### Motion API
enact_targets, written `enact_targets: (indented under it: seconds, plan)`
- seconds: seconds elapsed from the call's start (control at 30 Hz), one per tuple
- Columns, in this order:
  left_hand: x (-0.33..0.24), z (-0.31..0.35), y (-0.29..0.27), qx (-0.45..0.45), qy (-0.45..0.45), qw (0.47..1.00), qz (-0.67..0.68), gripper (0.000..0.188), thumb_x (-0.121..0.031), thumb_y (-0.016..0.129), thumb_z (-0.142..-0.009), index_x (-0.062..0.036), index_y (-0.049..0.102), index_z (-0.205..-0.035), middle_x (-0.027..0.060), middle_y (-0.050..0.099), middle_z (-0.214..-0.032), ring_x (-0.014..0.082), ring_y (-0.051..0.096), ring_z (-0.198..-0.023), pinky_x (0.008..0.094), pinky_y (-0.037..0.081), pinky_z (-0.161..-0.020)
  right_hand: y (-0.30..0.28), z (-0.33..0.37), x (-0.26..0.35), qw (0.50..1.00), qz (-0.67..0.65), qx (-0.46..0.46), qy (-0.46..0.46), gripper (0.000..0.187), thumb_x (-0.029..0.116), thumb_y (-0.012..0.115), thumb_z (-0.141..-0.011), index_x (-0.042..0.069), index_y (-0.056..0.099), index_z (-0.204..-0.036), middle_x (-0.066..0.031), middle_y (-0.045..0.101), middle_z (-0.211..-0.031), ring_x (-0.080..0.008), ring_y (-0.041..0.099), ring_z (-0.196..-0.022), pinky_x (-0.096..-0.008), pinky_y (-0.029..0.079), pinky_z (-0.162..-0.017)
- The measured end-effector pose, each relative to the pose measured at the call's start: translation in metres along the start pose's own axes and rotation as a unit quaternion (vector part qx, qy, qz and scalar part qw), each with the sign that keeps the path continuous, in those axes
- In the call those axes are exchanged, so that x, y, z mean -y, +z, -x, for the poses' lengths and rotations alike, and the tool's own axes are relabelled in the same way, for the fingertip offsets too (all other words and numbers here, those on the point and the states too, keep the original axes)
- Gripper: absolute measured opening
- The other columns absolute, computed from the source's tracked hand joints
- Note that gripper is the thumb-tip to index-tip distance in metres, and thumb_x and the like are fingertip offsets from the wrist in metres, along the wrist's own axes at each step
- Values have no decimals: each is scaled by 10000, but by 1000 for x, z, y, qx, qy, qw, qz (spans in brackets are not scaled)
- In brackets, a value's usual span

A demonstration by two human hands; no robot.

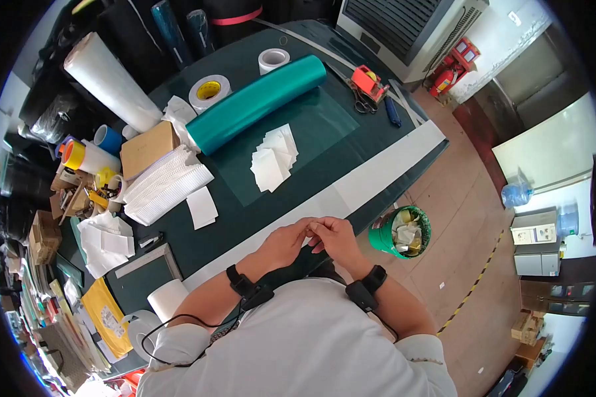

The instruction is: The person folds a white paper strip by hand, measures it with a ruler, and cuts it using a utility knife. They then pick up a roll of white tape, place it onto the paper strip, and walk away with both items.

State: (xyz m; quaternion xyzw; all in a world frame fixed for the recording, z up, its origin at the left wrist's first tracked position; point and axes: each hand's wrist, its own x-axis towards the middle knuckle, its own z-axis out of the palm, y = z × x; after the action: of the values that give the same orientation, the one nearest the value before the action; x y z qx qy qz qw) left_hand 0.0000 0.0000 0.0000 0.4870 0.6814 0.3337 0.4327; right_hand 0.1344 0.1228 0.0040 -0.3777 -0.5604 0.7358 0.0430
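Note:
My left hand (286,242) and my right hand (334,237) meet fingertip to fingertip just in front of my chest, at the near edge of the dark green table (324,126). The fingers are curled together; whether something small is pinched between them is too small to tell. Each wrist wears a black band with a cable. Nearest on the table are a fanned pile of small white sheets (275,159), a single white sheet (202,207) and a thick stack of white sheets (165,185). A long teal roll (258,102) lies behind them.
Tape rolls (209,90), a white roll (273,59), a large white film roll (109,79), a brown box (147,149), scissors (363,102) and an orange tape dispenser (366,81) lie on the table. A green bin (400,233) of scraps stands on the floor at right. Clutter fills the left side.

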Motion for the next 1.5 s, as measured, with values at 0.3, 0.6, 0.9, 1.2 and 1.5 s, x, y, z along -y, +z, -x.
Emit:
enact_targets:
  seconds: [0.3, 0.6, 0.9, 1.2, 1.5]
  plan:
    - [0, 2, 5, -17, -23, 999, 23, 374, -108, 358, -1043, -133, 476, -1397, 165, 700, -1125, 387, 673, -1026, 441, 527, -874, 0, 2, 2, 1000, 4, 6, 5, 219, 143, 564, -1017, -41, 681, -1026, -65, 698, -879, -123, 668, -714, -261, 575, -570]
    - [6, 4, 7, -20, 14, 1000, -12, 383, -117, 385, -1025, -144, 465, -1398, 191, 696, -1107, 423, 666, -987, 477, 532, -817, -1, 7, 0, 1000, 14, -7, 10, 251, 165, 566, -1005, -61, 672, -1029, -94, 707, -917, -151, 686, -730, -276, 583, -541]
    - [2, -2, 2, -11, -20, 1000, -6, 364, -70, 387, -1031, -110, 508, -1372, 180, 683, -1166, 336, 670, -1102, 371, 511, -914, 0, -2, -7, 999, 17, -15, -24, 255, 156, 579, -980, -82, 665, -1013, -128, 712, -887, -174, 707, -714, -295, 592, -535]
    - [4, -14, 14, -5, 18, 999, -37, 381, -96, 385, -1031, -132, 473, -1400, 196, 687, -1146, 408, 658, -1048, 434, 525, -869, -15, 6, -7, 999, -10, -26, -18, 257, 155, 590, -975, -90, 665, -1000, -133, 712, -908, -172, 702, -724, -294, 600, -548]
    - [0, -6, 6, -14, 38, 997, -63, 378, -132, 399, -1036, -162, 475, -1406, 172, 696, -1111, 404, 669, -968, 448, 539, -798, -10, 10, 0, 1000, -16, -21, 3, 237, 172, 593, -990, -46, 678, -1031, -89, 711, -948, -147, 674, -751, -281, 580, -540]
